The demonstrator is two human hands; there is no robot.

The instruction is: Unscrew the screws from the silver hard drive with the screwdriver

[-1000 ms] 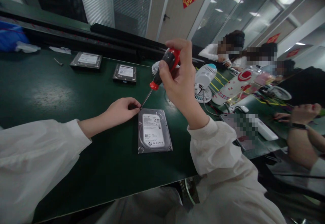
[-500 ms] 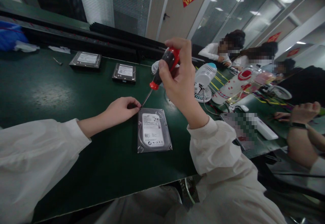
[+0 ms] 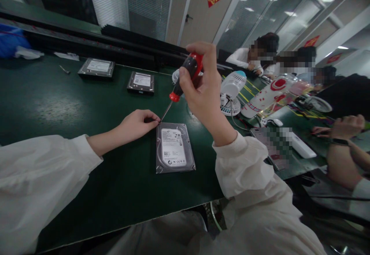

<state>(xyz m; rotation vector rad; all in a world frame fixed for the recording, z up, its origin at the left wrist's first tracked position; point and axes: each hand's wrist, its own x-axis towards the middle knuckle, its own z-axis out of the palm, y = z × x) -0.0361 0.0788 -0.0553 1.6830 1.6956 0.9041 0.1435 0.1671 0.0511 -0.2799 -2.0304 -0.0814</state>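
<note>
A silver hard drive (image 3: 187, 158) with a white label lies flat on the green tabletop in front of me. My right hand (image 3: 202, 83) is closed round the red and black handle of a screwdriver (image 3: 182, 78). The shaft slants down and left, its tip at the drive's far left corner. Beside that tip, the thumb and fingers of my left hand (image 3: 141, 123) are pinched together at the corner. Whatever they hold there is too small to make out.
Two more hard drives (image 3: 96, 68) (image 3: 141, 82) lie farther back. A small metal piece (image 3: 64, 70) is at the left. On the right stand a white fan (image 3: 233, 87) and a white-red bottle (image 3: 263, 99), near a phone (image 3: 267, 147). A co-worker's arm (image 3: 343, 155) is at far right.
Almost nothing differs. The screwdriver handle and my right hand have shifted very slightly, while its tip stays at the same corner; my left hand keeps its pinch.
</note>
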